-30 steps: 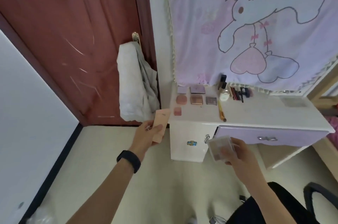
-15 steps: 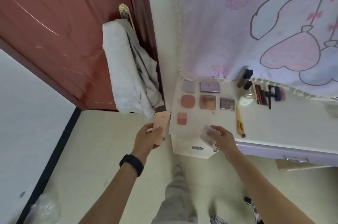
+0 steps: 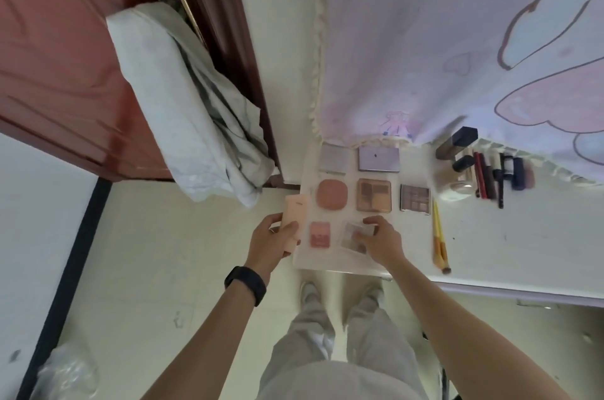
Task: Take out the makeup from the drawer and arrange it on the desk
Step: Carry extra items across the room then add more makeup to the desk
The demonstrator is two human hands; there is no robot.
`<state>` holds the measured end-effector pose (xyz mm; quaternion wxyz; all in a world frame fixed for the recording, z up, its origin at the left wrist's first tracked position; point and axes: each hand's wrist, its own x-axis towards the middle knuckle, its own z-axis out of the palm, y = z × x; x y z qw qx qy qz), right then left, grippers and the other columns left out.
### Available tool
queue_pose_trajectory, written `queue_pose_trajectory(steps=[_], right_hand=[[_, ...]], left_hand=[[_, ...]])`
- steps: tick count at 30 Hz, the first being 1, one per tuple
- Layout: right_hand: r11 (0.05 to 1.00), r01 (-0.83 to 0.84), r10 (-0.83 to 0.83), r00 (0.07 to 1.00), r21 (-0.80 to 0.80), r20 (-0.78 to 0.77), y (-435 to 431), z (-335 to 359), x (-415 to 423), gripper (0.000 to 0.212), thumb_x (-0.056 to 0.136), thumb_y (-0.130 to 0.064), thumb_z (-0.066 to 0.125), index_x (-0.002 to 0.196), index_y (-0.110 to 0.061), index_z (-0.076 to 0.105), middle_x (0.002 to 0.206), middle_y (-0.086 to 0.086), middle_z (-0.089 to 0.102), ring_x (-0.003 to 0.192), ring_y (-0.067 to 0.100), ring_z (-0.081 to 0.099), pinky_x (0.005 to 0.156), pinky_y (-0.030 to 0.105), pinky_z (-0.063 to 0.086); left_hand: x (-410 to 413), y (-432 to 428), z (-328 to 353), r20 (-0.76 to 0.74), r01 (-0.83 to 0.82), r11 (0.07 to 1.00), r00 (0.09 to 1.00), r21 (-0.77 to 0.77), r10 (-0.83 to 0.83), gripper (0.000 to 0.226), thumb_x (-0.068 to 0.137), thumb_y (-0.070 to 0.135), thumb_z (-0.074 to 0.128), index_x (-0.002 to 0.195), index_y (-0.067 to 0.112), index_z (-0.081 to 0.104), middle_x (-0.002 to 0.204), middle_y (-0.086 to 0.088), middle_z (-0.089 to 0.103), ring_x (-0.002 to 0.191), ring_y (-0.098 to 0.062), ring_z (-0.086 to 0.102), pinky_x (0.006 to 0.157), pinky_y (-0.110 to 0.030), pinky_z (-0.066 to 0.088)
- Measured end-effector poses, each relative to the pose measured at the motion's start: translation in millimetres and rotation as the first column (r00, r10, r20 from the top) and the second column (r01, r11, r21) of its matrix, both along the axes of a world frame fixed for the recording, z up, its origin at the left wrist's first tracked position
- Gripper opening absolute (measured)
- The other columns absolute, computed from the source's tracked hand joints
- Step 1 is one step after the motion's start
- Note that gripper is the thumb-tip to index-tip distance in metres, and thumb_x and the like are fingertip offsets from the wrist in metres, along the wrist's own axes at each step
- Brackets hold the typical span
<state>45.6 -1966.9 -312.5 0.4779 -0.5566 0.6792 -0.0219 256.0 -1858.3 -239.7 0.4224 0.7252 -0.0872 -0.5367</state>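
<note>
My left hand (image 3: 271, 241) grips a peach rectangular palette (image 3: 294, 216) just off the left edge of the white desk (image 3: 510, 242). My right hand (image 3: 380, 241) holds a clear-cased palette (image 3: 354, 234) down at the desk's front left, to the right of a small pink blush (image 3: 319, 234). Behind them lie a round coral compact (image 3: 331, 194), a brown eyeshadow palette (image 3: 374, 194), a dark eyeshadow palette (image 3: 414, 198), a grey compact (image 3: 334, 157) and a lilac case (image 3: 378, 158). Further right are lipsticks and pencils (image 3: 490, 175).
Two yellow brushes (image 3: 438, 236) lie along the desk. A white round jar (image 3: 455, 191) sits near the lipsticks. A grey cloth (image 3: 196, 105) hangs from the red door's handle at left. A lilac cartoon blanket (image 3: 474, 40) hangs behind the desk. The lilac drawer front (image 3: 523, 293) shows below the desk edge.
The view has closed in on the desk. My right hand has carried the clear palette from below the desk edge onto the desktop beside the pink blush. My left hand still holds the peach palette.
</note>
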Motion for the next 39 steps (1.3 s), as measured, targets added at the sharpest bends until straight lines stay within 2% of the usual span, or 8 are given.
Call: queue_pose_trajectory(steps=[5,15,20,24,27,33,36,39], right_hand=[[0.989,-0.127,0.121,0.989,-0.078,-0.084,2.3,-2.5,7.0,0.041,0.090,-0.028,0.065,0.131,-0.023,0.062,0.123,0.011,0.059,0.108,0.031,0.060,0.098,0.038,0.048],[0.936,-0.281,0.247,0.954,-0.212,-0.173,14.8,-11.4,5.8,0.035,0.098,-0.018,0.055,0.132,-0.015,0.054,0.136,0.011,0.046,0.121,0.034,0.041,0.101,0.040,0.040],[0.982,0.119,-0.101,0.987,-0.145,0.128,-0.5,20.9,-10.3,0.029,0.098,-0.031,0.059,0.125,-0.021,0.057,0.119,-0.007,0.058,0.113,0.019,0.056,0.091,0.025,0.046],[0.908,0.314,-0.417,0.740,0.278,0.527,-9.5,65.0,-50.7,0.023,0.097,-0.033,0.064,0.116,-0.020,0.066,0.104,0.001,0.074,0.094,0.019,0.071,0.071,0.027,0.052],[0.927,0.277,-0.373,0.753,0.253,0.542,-5.7,80.3,-89.8,0.026,0.089,-0.032,0.074,0.110,-0.017,0.070,0.096,0.003,0.075,0.079,0.016,0.069,0.065,0.025,0.052],[0.876,0.395,-0.482,0.696,0.278,0.532,-16.6,72.9,-170.4,0.029,0.086,-0.023,0.077,0.108,-0.007,0.067,0.095,0.016,0.075,0.084,0.029,0.075,0.073,0.038,0.060],[0.914,0.401,-0.387,0.813,0.062,0.436,-34.5,63.9,-201.3,0.013,0.091,-0.023,0.074,0.101,-0.019,0.068,0.088,0.000,0.075,0.080,0.022,0.075,0.076,0.044,0.063],[0.934,0.313,-0.251,0.919,-0.175,0.303,-63.3,54.3,-223.4,0.010,0.095,-0.024,0.067,0.101,-0.032,0.063,0.086,-0.018,0.071,0.078,0.008,0.071,0.074,0.028,0.059]], left_hand=[[-1.5,-22.7,-8.1,0.014,0.000,1.000,1.000,0.004,0.000,0.027,0.093,0.020,0.068,0.119,0.017,0.059,0.100,-0.009,0.073,0.091,-0.027,0.072,0.071,-0.034,0.057],[-42.5,-57.9,-11.1,0.020,0.095,0.995,0.995,-0.010,-0.095,0.032,0.090,0.018,0.072,0.120,0.020,0.061,0.099,-0.009,0.074,0.087,-0.025,0.073,0.070,-0.033,0.059],[-55.5,-64.0,-2.5,0.021,0.231,0.972,0.973,-0.031,-0.231,0.038,0.090,0.018,0.072,0.126,0.024,0.060,0.107,0.000,0.069,0.096,-0.024,0.069,0.074,-0.037,0.061],[-76.9,-75.9,5.2,0.028,0.483,0.873,0.876,-0.066,-0.482,0.034,0.088,0.020,0.074,0.119,0.032,0.064,0.108,0.010,0.070,0.098,-0.014,0.067,0.074,-0.024,0.055],[-109.1,-89.1,8.6,-0.004,0.593,0.799,0.802,-0.099,-0.597,0.034,0.082,0.018,0.081,0.113,0.030,0.071,0.104,0.010,0.075,0.096,-0.010,0.069,0.073,-0.017,0.053],[-186.4,-118.7,-13.9,0.049,0.668,0.740,0.744,-0.077,-0.666,0.034,0.079,0.026,0.084,0.108,0.022,0.067,0.104,0.002,0.073,0.096,-0.017,0.069,0.087,-0.033,0.058],[-224.9,-128.0,-33.6,0.257,0.781,0.620,0.586,0.074,-0.769,0.048,0.090,0.038,0.068,0.134,0.024,0.053,0.133,0.005,0.057,0.124,-0.016,0.053,0.105,-0.031,0.043],[-248.6,-128.9,-57.0,0.452,0.849,0.367,0.176,0.379,-0.875,0.068,0.101,0.039,0.047,0.157,0.020,0.016,0.165,-0.002,0.010,0.151,-0.022,0.011,0.122,-0.035,0.014]])
